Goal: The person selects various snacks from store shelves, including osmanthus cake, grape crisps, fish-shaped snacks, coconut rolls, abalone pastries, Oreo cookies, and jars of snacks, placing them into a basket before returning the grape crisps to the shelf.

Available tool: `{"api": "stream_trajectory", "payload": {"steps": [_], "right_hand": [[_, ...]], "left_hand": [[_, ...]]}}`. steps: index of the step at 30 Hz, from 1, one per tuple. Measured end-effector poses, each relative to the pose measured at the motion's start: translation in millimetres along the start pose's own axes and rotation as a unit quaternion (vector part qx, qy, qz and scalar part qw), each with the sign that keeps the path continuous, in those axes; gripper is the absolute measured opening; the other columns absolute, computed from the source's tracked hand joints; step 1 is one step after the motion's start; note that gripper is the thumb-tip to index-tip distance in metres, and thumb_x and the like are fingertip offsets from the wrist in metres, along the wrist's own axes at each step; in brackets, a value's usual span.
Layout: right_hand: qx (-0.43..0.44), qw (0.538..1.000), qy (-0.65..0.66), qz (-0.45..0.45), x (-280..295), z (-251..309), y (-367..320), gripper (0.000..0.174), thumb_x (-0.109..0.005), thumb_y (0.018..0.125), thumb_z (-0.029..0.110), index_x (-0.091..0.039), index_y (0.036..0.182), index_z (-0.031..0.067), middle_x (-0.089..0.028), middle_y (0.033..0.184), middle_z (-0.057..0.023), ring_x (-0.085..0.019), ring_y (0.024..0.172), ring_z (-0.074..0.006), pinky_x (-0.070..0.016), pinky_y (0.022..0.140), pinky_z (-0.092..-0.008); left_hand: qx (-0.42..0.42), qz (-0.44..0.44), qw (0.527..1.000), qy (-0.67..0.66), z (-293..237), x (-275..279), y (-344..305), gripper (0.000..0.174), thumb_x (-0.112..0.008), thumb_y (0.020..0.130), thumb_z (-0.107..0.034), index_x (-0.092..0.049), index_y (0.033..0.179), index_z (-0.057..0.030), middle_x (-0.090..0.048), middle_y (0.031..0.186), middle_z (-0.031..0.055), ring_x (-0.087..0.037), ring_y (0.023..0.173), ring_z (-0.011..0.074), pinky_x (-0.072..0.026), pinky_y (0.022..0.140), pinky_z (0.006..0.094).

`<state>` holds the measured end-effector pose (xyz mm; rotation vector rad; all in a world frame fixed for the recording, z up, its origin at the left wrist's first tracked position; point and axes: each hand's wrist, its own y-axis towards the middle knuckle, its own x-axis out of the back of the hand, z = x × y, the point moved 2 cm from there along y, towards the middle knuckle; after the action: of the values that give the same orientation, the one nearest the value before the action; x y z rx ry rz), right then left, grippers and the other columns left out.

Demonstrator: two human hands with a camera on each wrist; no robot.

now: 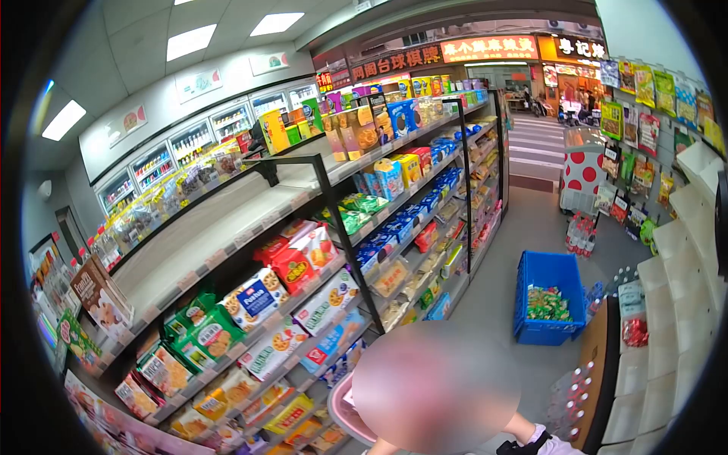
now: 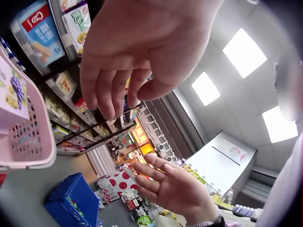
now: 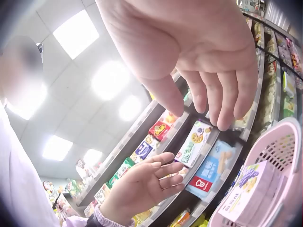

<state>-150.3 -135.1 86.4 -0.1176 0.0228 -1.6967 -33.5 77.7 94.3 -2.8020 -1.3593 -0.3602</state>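
Observation:
My left hand [image 2: 147, 47] fills the top of the left wrist view, fingers loosely bent with nothing between them. Opposite it, my right hand [image 2: 177, 191] is held palm up, its fingers spread and bare. The right wrist view likewise has my right hand [image 3: 189, 61] hanging relaxed and my left hand [image 3: 144, 189] with the palm turned up. Beside the hands, against the shelf, is a pink basket [image 3: 293, 142] with slotted walls. A light purple box [image 3: 248, 191] with grapes printed on it stands inside. A blur covers both hands in the head view.
A long shelf unit [image 1: 303, 205] of packaged biscuits runs along the left. On the floor ahead, a blue crate [image 1: 531, 334] holds small green packets. Bottles [image 1: 572, 402] stand at the right, beside a brown board [image 1: 599, 371] and white shelving [image 1: 656, 334].

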Motion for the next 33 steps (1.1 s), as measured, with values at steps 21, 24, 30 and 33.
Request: {"api": "stream_trajectory", "payload": {"steps": [21, 24, 30, 33], "right_hand": [[0.024, 1.000, 0.001, -0.002, 240.7, 8.0, 177.2, 0.032, -0.057, 0.085, 0.007, -0.050, 0.115, 0.0009, -0.059, 0.105, -0.0089, -0.056, 0.094, -0.0150, -0.0457, 0.081, -0.0279], [0.048, 0.999, -0.009, 0.007, 281.5, 31.8, 233.3, 0.030, -0.058, 0.085, 0.008, -0.051, 0.114, 0.0005, -0.060, 0.102, -0.0079, -0.056, 0.093, -0.0142, -0.0459, 0.080, -0.0271], [0.063, 0.990, -0.015, 0.126, 342.3, 63.4, 357.7, 0.034, -0.058, 0.086, 0.011, -0.049, 0.117, 0.0006, -0.058, 0.108, -0.0080, -0.056, 0.097, -0.0141, -0.0453, 0.085, -0.0283], [0.120, 0.978, -0.065, 0.160, 360.6, 116.8, 424.3, 0.034, -0.059, 0.086, 0.015, -0.050, 0.116, 0.0011, -0.059, 0.108, -0.0081, -0.058, 0.094, -0.0144, -0.0467, 0.083, -0.0293]], "left_hand": [[0.007, -0.086, 0.991, -0.098, 67.1, -60.7, 280.9, 0.021, -0.052, 0.090, -0.012, -0.056, 0.107, -0.0003, -0.061, 0.093, 0.0066, -0.058, 0.085, 0.0140, -0.0473, 0.074, 0.0259], [-0.035, -0.114, 0.984, -0.130, 44.8, -65.8, 336.8, 0.021, -0.051, 0.091, -0.015, -0.055, 0.107, -0.0023, -0.059, 0.081, 0.0009, -0.054, 0.068, 0.0070, -0.0424, 0.055, 0.0187], [-0.028, -0.047, 0.996, -0.066, 6.4, -33.0, 440.9, 0.031, -0.047, 0.090, -0.009, -0.047, 0.119, 0.0005, -0.058, 0.109, 0.0109, -0.058, 0.097, 0.0156, -0.0445, 0.087, 0.0286], [-0.066, -0.075, 0.992, -0.083, -66.4, -15.6, 483.3, 0.029, -0.049, 0.090, -0.007, -0.048, 0.117, 0.0011, -0.059, 0.106, 0.0097, -0.057, 0.097, 0.0172, -0.0457, 0.086, 0.0309]]}}
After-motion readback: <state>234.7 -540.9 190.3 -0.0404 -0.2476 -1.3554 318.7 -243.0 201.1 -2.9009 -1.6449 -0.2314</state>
